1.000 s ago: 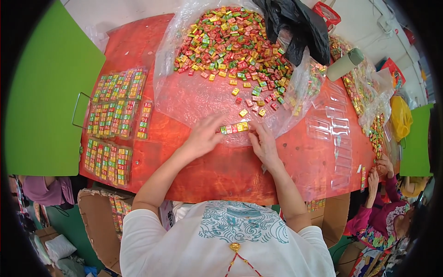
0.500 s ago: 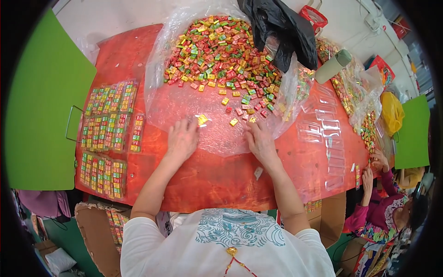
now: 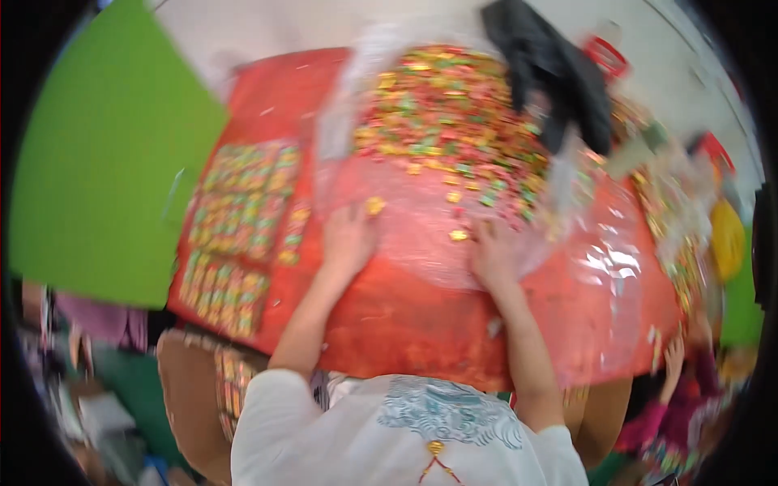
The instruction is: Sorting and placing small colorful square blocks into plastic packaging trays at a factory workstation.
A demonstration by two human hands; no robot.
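The whole picture is smeared by motion. My left hand lies palm down on the clear plastic sheet, fingers stretched out. By its fingertips is a small yellow wrapped piece, probably a candy. At the near edge of the loose pieces rests my right hand, fingers a little apart, with nothing visible in it. A yellow piece lies just left of it. Beyond both hands spreads a large heap of small red, yellow, green and orange wrapped pieces.
Filled clear trays stand in rows at the left of the red table. Shiny clear trays lie to the right. A black bag and a pale green bottle are behind. A co-worker's hand is at the right edge.
The view has swung, so the table and its contents appear shifted right and blurred. Both hands stay on the plastic sheet. My right hand is now closer to the loose pieces.
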